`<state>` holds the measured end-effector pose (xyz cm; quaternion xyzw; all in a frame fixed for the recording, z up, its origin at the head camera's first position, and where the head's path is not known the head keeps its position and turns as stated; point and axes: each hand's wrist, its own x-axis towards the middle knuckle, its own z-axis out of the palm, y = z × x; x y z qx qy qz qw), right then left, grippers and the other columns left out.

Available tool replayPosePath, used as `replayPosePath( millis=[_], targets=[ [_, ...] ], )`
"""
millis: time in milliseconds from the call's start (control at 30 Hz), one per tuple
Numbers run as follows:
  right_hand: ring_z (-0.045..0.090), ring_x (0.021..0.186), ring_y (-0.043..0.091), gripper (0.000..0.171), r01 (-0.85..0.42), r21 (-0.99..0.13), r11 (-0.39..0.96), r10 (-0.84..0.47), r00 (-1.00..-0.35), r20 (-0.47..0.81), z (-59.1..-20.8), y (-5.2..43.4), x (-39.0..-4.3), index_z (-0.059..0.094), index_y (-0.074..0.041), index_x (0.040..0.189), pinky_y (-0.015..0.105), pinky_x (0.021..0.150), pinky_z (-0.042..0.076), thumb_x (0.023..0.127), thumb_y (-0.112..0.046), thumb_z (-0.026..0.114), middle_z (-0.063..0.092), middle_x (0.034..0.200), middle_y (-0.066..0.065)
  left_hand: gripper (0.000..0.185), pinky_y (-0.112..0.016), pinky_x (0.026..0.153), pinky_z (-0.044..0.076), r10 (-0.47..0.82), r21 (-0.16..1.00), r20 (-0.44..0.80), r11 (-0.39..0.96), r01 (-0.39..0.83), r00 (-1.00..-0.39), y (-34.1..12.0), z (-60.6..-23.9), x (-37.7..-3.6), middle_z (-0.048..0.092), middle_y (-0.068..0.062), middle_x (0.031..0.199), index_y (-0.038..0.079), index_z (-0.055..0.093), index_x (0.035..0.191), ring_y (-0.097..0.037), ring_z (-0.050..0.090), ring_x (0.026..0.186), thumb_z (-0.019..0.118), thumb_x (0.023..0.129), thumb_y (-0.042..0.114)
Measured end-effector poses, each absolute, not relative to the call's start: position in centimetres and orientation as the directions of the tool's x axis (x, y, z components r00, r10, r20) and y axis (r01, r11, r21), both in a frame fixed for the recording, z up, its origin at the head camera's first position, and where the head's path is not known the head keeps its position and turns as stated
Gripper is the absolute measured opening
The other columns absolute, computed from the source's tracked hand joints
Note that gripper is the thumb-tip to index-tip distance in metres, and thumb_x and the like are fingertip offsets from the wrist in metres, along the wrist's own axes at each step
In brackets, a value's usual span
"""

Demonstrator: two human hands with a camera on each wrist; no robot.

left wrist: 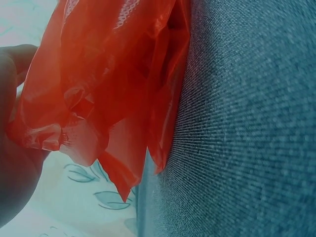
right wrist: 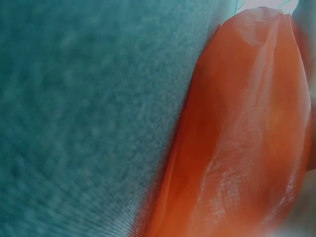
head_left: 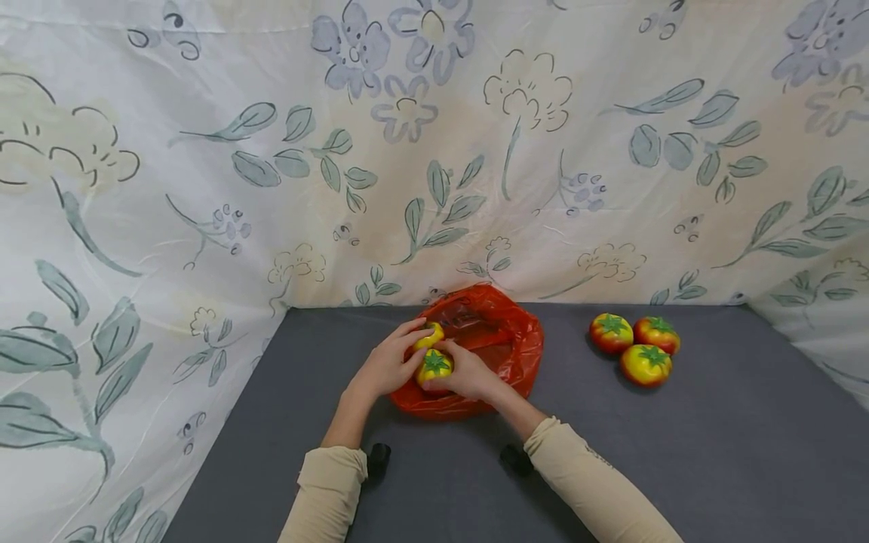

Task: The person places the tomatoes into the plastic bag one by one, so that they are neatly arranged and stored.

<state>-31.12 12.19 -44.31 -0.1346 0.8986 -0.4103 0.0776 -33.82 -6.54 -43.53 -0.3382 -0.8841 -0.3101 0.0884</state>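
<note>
Head view alone: hands (head_left: 428,371), tomatoes (head_left: 435,364), bag (head_left: 505,343)

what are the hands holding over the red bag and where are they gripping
Left hand holds a yellow toy tomato by its side; right hand holds a green-topped yellow toy tomato round its lower side, over the red plastic bag.

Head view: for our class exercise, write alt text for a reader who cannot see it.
Two hands, the left hand and right hand, each hold a yellow toy tomato over an open red plastic bag on a grey table. Three more toy tomatoes sit in a cluster to the right, before a floral cloth backdrop.
</note>
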Motion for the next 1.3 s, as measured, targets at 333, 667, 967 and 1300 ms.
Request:
replayPosePath(
  millis=[333,667,967,1300],
  targets=[
    [0.053,0.108,0.027,0.075,-0.186,-0.767,0.614,-0.317,-0.948,-0.024,-44.4,12.2,-31.0,0.043,-0.009,0.14,0.046,0.095,0.044,0.079,-0.034,0.078,0.053,0.129,0.011,0.037,-0.05,0.099,0.04,0.542,0.486,0.376,0.575,0.658,-0.751,-6.5,-43.8,-33.8,0.043,-0.009,0.144,0.008,0.06,0.129,-0.028,0.044,0.128,0.063,0.093,0.013],
    [0.053,0.109,0.027,0.074,-0.194,-0.768,0.611,-0.319,-0.947,-0.014,-44.3,12.3,-31.0,0.042,-0.008,0.141,0.047,0.096,0.044,0.08,-0.032,0.077,0.052,0.13,0.012,0.039,-0.048,0.1,0.039,0.551,0.486,0.372,0.57,0.663,-0.747,-6.6,-43.9,-34.0,0.043,-0.01,0.144,0.008,0.059,0.13,-0.028,0.044,0.128,0.063,0.092,0.013],
    [0.051,0.109,0.027,0.073,-0.201,-0.765,0.612,-0.318,-0.948,-0.005,-44.5,12.7,-31.1,0.042,-0.009,0.141,0.047,0.095,0.044,0.08,-0.033,0.077,0.051,0.13,0.011,0.039,-0.048,0.1,0.039,0.548,0.492,0.358,0.578,0.651,-0.756,-6.5,-44.0,-34.2,0.042,-0.009,0.144,0.009,0.059,0.131,-0.027,0.043,0.129,0.063,0.093,0.015],
    [0.051,0.112,0.029,0.075,-0.243,-0.752,0.613,-0.322,-0.946,0.042,-44.0,13.5,-30.9,0.042,-0.005,0.14,0.047,0.096,0.043,0.079,-0.032,0.078,0.049,0.132,0.016,0.039,-0.049,0.1,0.039,0.546,0.493,0.358,0.579,0.65,-0.757,-6.5,-44.0,-34.2,0.042,-0.008,0.145,0.009,0.059,0.131,-0.027,0.043,0.129,0.062,0.093,0.015]
  ],
)
